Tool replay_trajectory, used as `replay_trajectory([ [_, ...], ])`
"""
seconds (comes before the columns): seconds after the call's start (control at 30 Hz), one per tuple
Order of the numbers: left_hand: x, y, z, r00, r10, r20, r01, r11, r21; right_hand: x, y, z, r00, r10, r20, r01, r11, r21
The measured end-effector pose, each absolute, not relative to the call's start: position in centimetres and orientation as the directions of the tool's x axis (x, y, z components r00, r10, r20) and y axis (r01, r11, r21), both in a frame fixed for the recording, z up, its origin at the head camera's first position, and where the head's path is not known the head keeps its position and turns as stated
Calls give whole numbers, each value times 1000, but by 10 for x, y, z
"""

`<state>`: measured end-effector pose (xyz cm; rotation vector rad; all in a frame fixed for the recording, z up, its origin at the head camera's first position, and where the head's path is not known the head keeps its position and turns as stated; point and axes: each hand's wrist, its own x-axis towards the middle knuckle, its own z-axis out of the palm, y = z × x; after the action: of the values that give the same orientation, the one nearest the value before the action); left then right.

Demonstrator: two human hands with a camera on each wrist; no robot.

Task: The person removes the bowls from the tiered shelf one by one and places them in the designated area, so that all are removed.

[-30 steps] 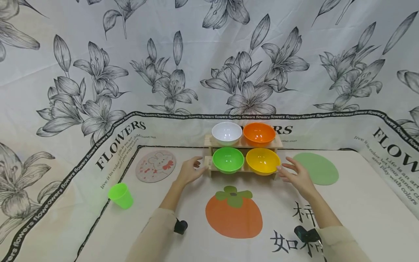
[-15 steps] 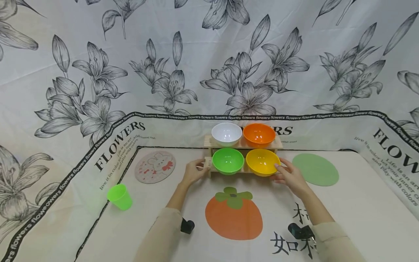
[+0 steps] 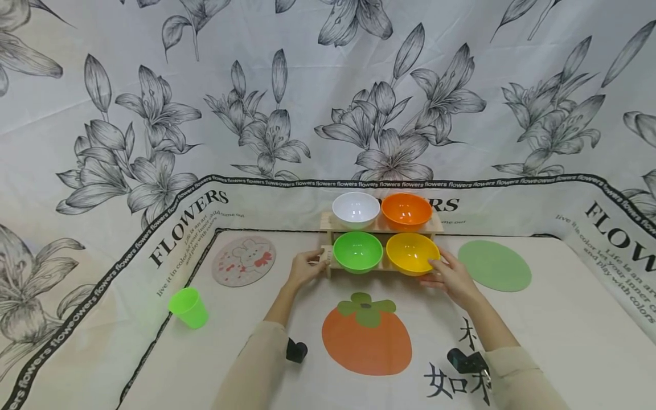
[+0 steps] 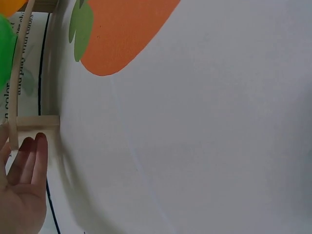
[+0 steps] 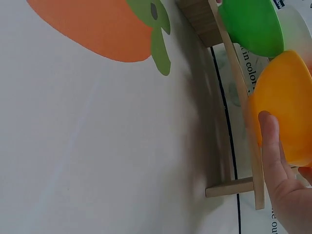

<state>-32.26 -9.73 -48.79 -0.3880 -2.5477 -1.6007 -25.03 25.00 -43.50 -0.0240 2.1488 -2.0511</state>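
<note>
A two-tier wooden rack (image 3: 435, 223) bears a white bowl (image 3: 356, 209) and an orange bowl (image 3: 406, 210) above, a green bowl (image 3: 357, 251) and a yellow bowl (image 3: 410, 254) below. My left hand (image 3: 304, 270) holds the left end of the lower shelf; in the left wrist view its straight fingers (image 4: 40, 161) lie beneath the shelf board. At the right, my right hand (image 3: 453, 279) pinches the yellow bowl's side. The right wrist view has one finger (image 5: 271, 141) flat against that bowl, with other fingers partly hidden behind it.
A green cup (image 3: 189, 307) stands at the left of the table. A round rabbit mat (image 3: 244, 261) lies left of the rack, a green oval mat (image 3: 494, 265) right of it. A printed persimmon (image 3: 366, 341) marks the cloth in front. A flowered curtain rises behind.
Both hands have moved inward from beside the rack, the left onto the lower shelf's end, the right onto the yellow bowl. Over the last half second they barely shift; the bowls stay in place.
</note>
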Motion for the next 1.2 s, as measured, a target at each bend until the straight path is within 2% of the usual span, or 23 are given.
replay_trajectory([
  [0.17,-322,-97,-488,-972,143,188,230,385,894,-249,250,-433,-984,-145,-108,105,25,-994],
  [0.5,-322,-96,-487,-980,132,148,182,307,934,-244,252,-432,-983,-131,-131,120,92,-988],
  [0.8,-326,-101,-492,-981,162,109,136,167,977,-225,256,-432,-978,-165,-125,101,148,-984],
  [1.2,-324,-103,-494,-976,183,119,145,133,981,-196,243,-444,-963,-227,-149,110,173,-979],
])
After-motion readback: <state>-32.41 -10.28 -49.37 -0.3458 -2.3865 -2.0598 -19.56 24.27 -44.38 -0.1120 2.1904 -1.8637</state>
